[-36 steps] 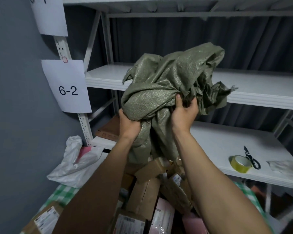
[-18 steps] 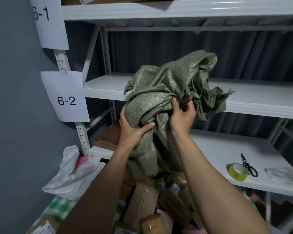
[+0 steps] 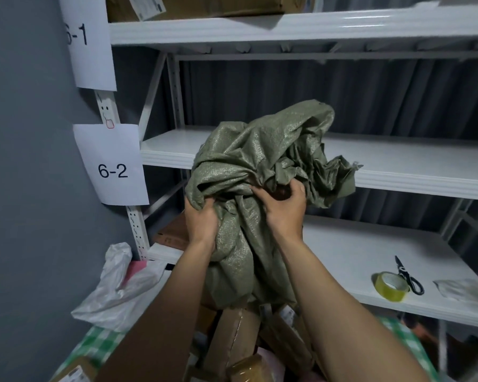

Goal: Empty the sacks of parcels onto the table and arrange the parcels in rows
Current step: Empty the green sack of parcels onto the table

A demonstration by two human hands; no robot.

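Regripping since a moment ago: left hand now clutching lower folds, right hand pinching bunched cloth of the green sack, hanging limp above the parcels heaped on the table. Apparently emptied; arranging into rows not yet begun.

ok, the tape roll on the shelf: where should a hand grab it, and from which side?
Take the tape roll by its outer rim, coming from above and the front left. It lies flat with its hole up, so thumb and fingers can pinch across the ring. The scissors lie close against its right side, so that side looks crowded. Both hands are busy now: left hand and right hand grip the sack.
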